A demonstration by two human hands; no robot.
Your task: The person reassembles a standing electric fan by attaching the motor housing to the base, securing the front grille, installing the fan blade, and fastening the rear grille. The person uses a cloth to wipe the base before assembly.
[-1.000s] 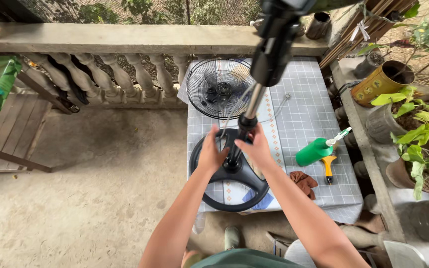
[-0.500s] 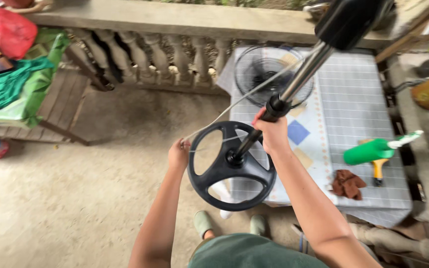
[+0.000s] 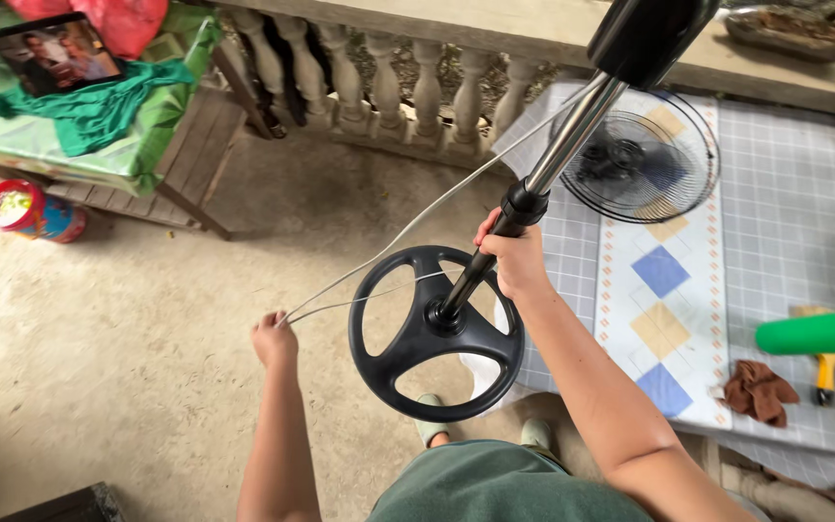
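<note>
While the black round plastic fan base with three spokes (image 3: 435, 333) hangs in the air over the concrete floor (image 3: 128, 367), clear of the tabletop (image 3: 785, 193), the whole stand is carried by one grip. The right hand (image 3: 512, 263) is wrapped shut around the black lower tube of the stand pole (image 3: 480, 261), just below the black collar where the shiny chrome upper tube (image 3: 572, 130) slides in. The pole tilts up and to the right, ending in the black motor housing (image 3: 651, 34) at the top edge of the view.

The left hand (image 3: 274, 338) is closed in a pinch on the thin grey power cord (image 3: 408, 227), which is drawn out to the left in two taut strands, one running from high on the pole and one from the base hub.

Handling judgement: pole and base are rigid; the motor end looks the heavier, so the assembly is likely top-heavy when tilted. The painted lower tube gives the surer hold; the chrome section looks smooth and probably slippery, and may telescope if the collar is loose. The base rim or a spoke would serve as a second hold. The cord is light and limp and should not bear load.

On the chequered grey tablecloth lie a round black wire fan guard (image 3: 642, 155), a green spray bottle (image 3: 817, 333), a yellow-handled brush (image 3: 826, 372) and a crumpled brown rag (image 3: 754, 391).
</note>
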